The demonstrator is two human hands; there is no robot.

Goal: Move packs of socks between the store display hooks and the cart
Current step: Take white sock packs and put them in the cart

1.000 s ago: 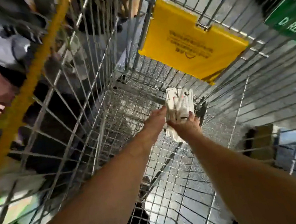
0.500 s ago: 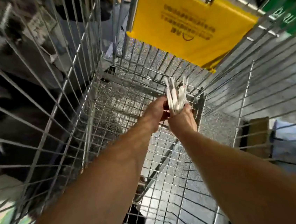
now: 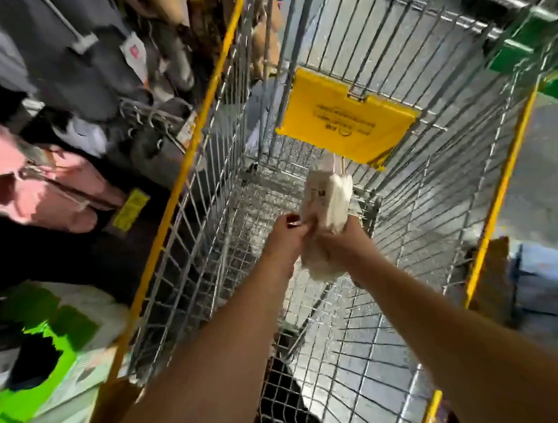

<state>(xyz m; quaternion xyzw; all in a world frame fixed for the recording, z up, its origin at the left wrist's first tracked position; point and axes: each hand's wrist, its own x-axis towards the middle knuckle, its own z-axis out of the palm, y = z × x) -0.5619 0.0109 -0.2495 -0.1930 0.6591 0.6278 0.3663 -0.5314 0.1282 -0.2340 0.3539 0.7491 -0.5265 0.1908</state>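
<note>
— So, which way does the pack of socks [image 3: 330,202] point?

— Its long axis runs from near the person up and away toward the far end of the cart [image 3: 184,242], top end tipped toward the yellow sign [image 3: 347,125]. The lower end hangs below the hands.

— Where is it?

— Inside the wire basket, held in the air above the mesh floor, roughly midway between the two yellow-edged side walls.

— And the hands?

— The right hand [image 3: 345,247] has its fingers wrapped round the lower half of the pack. The left hand [image 3: 289,236] pinches the pack's left edge with curled fingers.

— What differs from half a second ago?

— Then the pack showed its thin edges; now a broad, printed face is turned up. The hands sit higher in the basket, and the display hooks [image 3: 149,116] with dark and pink garments show clearly on the left.
</note>
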